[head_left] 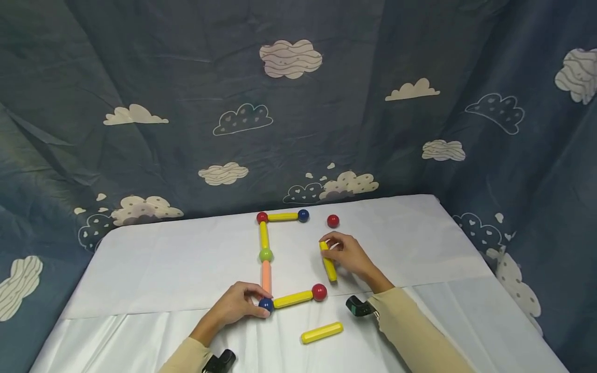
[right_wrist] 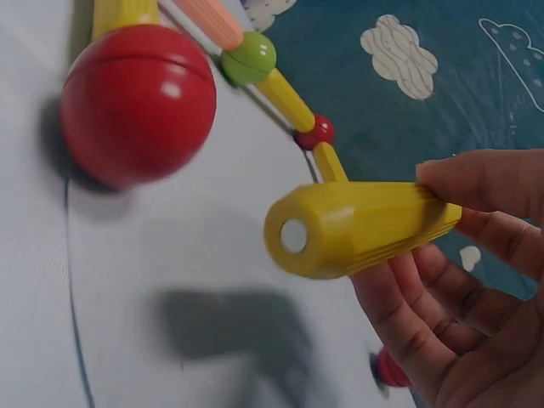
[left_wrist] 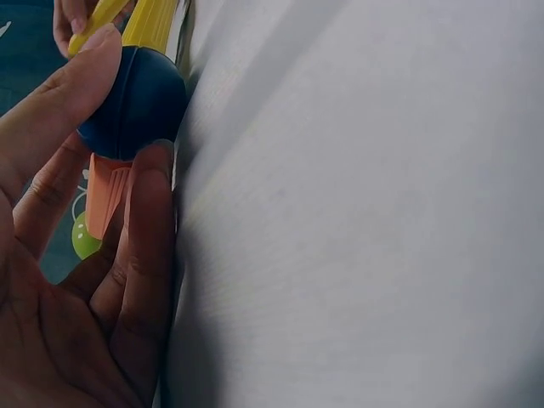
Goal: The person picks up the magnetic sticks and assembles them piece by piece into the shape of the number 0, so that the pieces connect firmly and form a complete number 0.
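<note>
My left hand (head_left: 235, 303) pinches a dark blue ball (left_wrist: 140, 102) between thumb and fingers at the near-left corner of a toy frame. From this ball a salmon rod (head_left: 266, 275) runs away to a green ball (head_left: 266, 255), and a yellow rod (head_left: 293, 299) runs right to a red ball (head_left: 319, 292). Above the table, my right hand (head_left: 350, 255) grips a loose yellow magnetic rod (right_wrist: 361, 225) near its far end. The rod's near end, with a pale round disc, points toward that red ball, apart from it.
Past the green ball, another yellow rod (head_left: 264, 235) leads to a red corner ball (head_left: 262, 217). A yellow rod (head_left: 282, 217) joins it to a second blue ball (head_left: 303, 215). One loose red ball (head_left: 333, 221) lies back right; a loose yellow rod (head_left: 322, 332) lies in front.
</note>
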Demonstrator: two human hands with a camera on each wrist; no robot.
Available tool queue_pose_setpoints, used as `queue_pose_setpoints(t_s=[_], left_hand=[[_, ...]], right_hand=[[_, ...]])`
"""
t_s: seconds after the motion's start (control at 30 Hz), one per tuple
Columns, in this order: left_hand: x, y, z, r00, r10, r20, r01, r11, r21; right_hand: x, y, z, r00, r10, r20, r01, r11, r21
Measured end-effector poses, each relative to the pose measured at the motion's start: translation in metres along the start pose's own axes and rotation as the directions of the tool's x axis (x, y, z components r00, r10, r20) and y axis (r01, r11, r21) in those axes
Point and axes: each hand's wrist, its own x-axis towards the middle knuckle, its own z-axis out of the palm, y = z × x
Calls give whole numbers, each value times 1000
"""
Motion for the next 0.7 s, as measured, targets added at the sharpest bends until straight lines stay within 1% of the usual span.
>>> queue_pose_setpoints(t_s=[0.17, 0.27, 0.37, 0.5, 0.57, 0.7], left_hand=[[0, -1, 2, 1000, 12, 10, -12, 1000, -15], [1, -1, 2, 1000, 12, 8, -12, 1000, -9], [0, -1, 1, 1000, -3, 3, 3, 1000, -5], [-2, -2, 1, 1000, -14, 11, 14, 1000, -6], [-2, -2, 1, 1000, -9, 9, 9, 1000, -4], [-1, -1, -1, 1000, 5, -14, -5, 1000, 2]], right_hand=[[7, -1, 10, 1000, 15, 8, -15, 998, 66], [10, -2, 18, 1000, 25, 15, -27, 995, 100], [15, -2, 26, 999, 37, 37, -42, 990, 133], [19, 1, 36, 995, 64, 72, -75, 986, 148], [20, 2, 38, 994, 73, 81, -84, 986, 147], [21, 2, 40, 994, 63, 90, -76, 987, 144]])
